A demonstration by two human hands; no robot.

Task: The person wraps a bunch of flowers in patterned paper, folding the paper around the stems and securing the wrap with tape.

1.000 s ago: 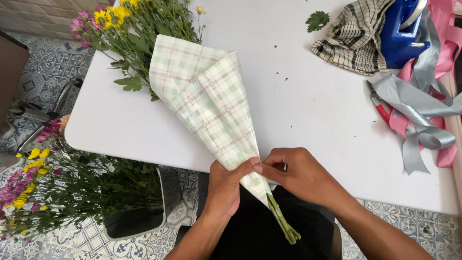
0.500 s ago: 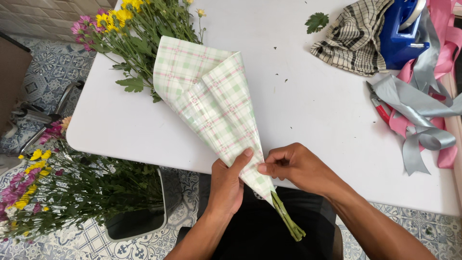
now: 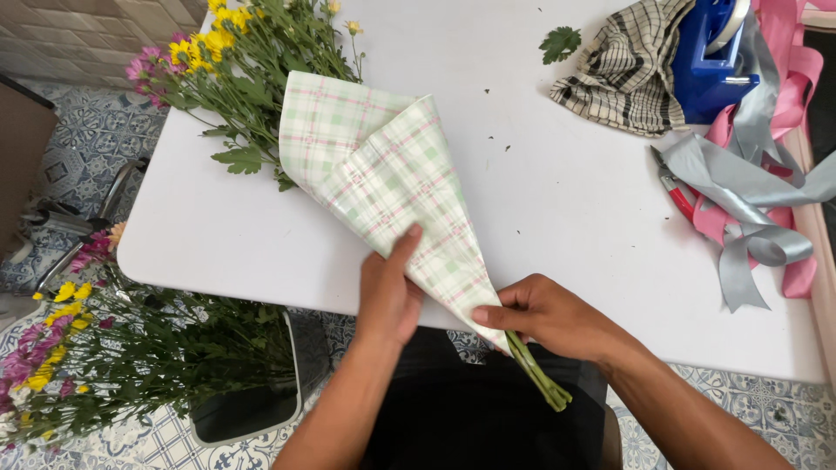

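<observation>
Your left hand [image 3: 389, 292] has slid up the wrapping paper [image 3: 383, 187] since a moment ago, and the stems [image 3: 540, 383] now stick out past the table edge. That hand lies flat on the paper, fingers pressed together. Your right hand [image 3: 549, 318] pinches the narrow end of the paper around the stems.

The bunch of flowers [image 3: 235, 61] lies on the white table [image 3: 557, 218], near its front edge. It looks light. The paper looks thin and will likely crease; the flowers could crush. The stems are the firm part, so hold there.

The table is smooth. A checked cloth [image 3: 623, 74], ribbons [image 3: 749, 183] and red clippers [image 3: 672, 184] lie at your right. More flowers [image 3: 96, 365] sit on the tiled floor at your left.
</observation>
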